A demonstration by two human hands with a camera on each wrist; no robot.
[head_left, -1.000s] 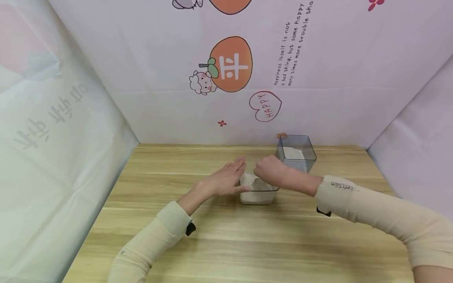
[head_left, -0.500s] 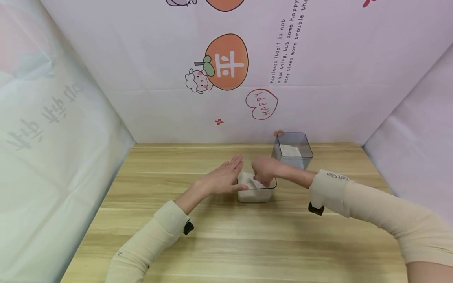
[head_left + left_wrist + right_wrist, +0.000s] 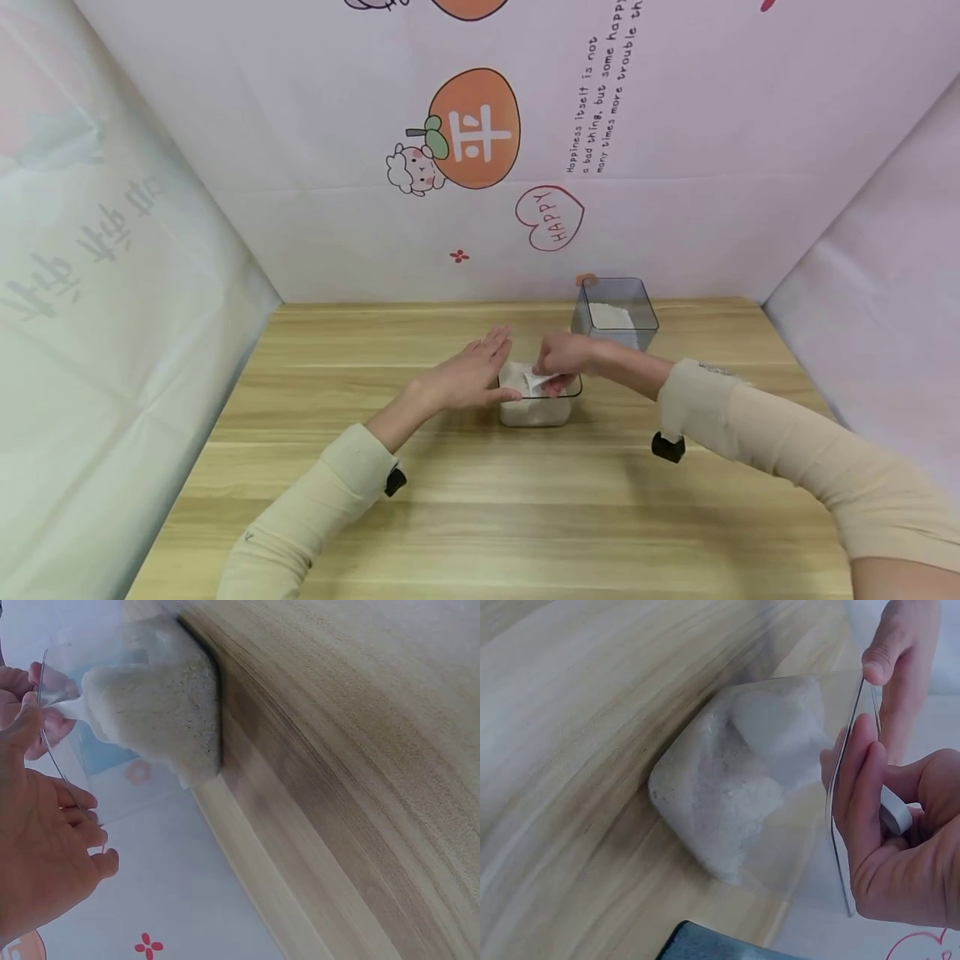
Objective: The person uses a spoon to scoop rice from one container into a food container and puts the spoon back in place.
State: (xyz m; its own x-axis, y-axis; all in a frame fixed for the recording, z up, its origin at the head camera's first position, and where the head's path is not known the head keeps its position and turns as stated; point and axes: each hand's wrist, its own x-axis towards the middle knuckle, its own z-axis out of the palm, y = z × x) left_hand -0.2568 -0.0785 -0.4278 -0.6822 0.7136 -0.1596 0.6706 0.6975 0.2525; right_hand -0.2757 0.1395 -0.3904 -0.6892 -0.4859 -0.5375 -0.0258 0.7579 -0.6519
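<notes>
A clear square container (image 3: pixel 536 414) with white grains like rice (image 3: pixel 154 709) in its lower part stands on the table. My left hand (image 3: pixel 472 373) lies at its left side, fingers extended along the rim and thumb across the front edge. My right hand (image 3: pixel 566 354) is over the container's right half and grips the handle of a white scoop (image 3: pixel 536 380). In the right wrist view the scoop's bowl (image 3: pixel 769 724) is down inside the container, among the grains. The handle's end (image 3: pixel 896 810) sticks out between the fingers.
A second, taller bluish see-through container (image 3: pixel 637 340) stands behind and to the right, near the back wall, with white contents (image 3: pixel 611 317). The wooden table (image 3: pixel 495 517) is bounded by printed white sheets (image 3: pixel 337 225) at the back and sides.
My right hand has dipped into the container and turned, and the scoop's white surface now shows. The left hand keeps its place at the rim. The head view has shifted slightly.
</notes>
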